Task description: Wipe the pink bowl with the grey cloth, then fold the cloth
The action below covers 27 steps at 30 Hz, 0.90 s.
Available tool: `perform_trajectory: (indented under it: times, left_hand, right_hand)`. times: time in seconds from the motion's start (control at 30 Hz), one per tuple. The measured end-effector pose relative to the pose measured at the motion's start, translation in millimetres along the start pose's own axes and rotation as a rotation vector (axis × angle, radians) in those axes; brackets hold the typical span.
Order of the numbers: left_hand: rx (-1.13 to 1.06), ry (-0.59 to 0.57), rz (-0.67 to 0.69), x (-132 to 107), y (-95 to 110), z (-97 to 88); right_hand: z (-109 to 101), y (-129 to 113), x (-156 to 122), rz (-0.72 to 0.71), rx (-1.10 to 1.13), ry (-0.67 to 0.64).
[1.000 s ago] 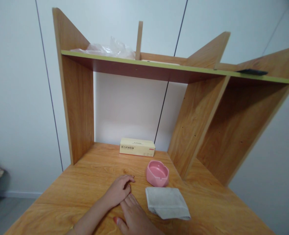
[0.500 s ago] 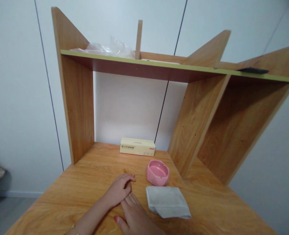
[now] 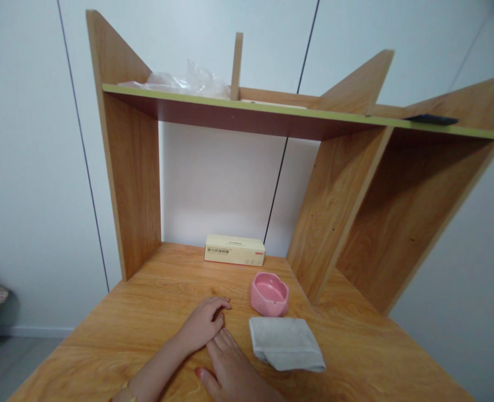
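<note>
My left hand point(image 3: 203, 326) lies palm down on the wooden desk point(image 3: 146, 312) with its fingers loosely curled and nothing in it. My right hand point(image 3: 234, 371) rests flat beside it, fingers stretched out toward the left hand's fingertips, also holding nothing. A folded grey cloth point(image 3: 286, 343) lies just right of my right hand. Behind the cloth sits a pink ashtray-like dish point(image 3: 269, 294). A cream box with printed text point(image 3: 234, 250) stands at the back of the desk against the white wall.
A wooden hutch rises over the desk, with a left side panel point(image 3: 132, 184), a slanted divider point(image 3: 335, 212) and a green-edged shelf point(image 3: 272, 109). Crumpled clear plastic point(image 3: 184, 82) and a dark flat object point(image 3: 431, 119) lie on that shelf.
The view has tilted very slightly. Both hands stay where they were on the desk.
</note>
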<state>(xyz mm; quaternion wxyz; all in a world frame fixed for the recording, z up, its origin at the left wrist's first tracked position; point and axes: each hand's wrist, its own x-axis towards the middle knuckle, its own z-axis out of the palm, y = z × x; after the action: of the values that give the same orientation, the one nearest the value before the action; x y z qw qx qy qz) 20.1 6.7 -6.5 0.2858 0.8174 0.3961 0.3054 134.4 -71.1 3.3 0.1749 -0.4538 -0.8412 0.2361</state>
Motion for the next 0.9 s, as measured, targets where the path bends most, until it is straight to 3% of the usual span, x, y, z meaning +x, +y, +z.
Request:
perform_trajectory:
  times: [0.9]
  left_hand:
    - [-0.003,-0.001,-0.007,-0.8,1.4,-0.5]
  right_hand:
    - [-4.7,-4.6,-2.4,0.002,-0.014,0.003]
